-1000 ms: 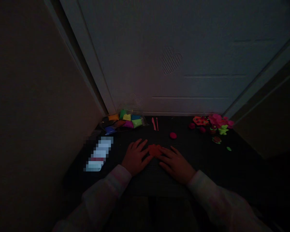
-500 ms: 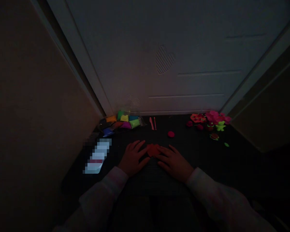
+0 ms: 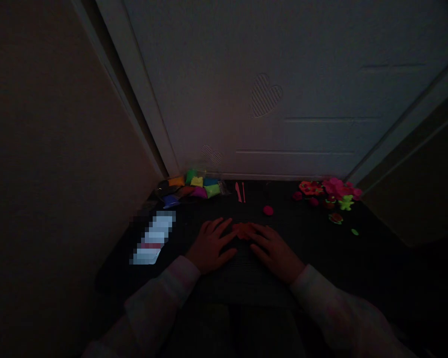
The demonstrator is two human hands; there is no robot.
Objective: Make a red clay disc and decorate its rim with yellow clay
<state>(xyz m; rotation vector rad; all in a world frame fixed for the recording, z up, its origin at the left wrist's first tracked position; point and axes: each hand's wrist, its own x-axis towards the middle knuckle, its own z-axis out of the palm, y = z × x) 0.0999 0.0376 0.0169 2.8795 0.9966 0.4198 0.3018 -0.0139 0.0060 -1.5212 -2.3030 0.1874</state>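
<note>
A lit, pixelated screen [image 3: 155,238] glows at left on a dark tabletop [image 3: 332,248], with bright packets [image 3: 198,192] bunched beyond it. The left hand [image 3: 210,247] lies palm down, fingers spread and thumb apart, forefinger reaching the near-left side of a flat red-orange piece [image 3: 242,230]. Beyond that piece, close to the white door [image 3: 302,99], lie two slim pink tools [image 3: 239,192].

The red-orange piece rests on the tabletop between the two sets of fingertips — seemingly longer from side to side, and farther from the person than either thumb. The right hand [image 3: 278,253] has the closer cover, its loosely spread fingertips over the right edge; neither hand is closed around it. Whether the fingers press down, the dim light does not show.

A pinkish-red ball [image 3: 268,211] sits just beyond the right hand — and at far right, orange and pink flower-like shapes [image 3: 336,188] gather behind a yellow-green figure [image 3: 345,202].
</note>
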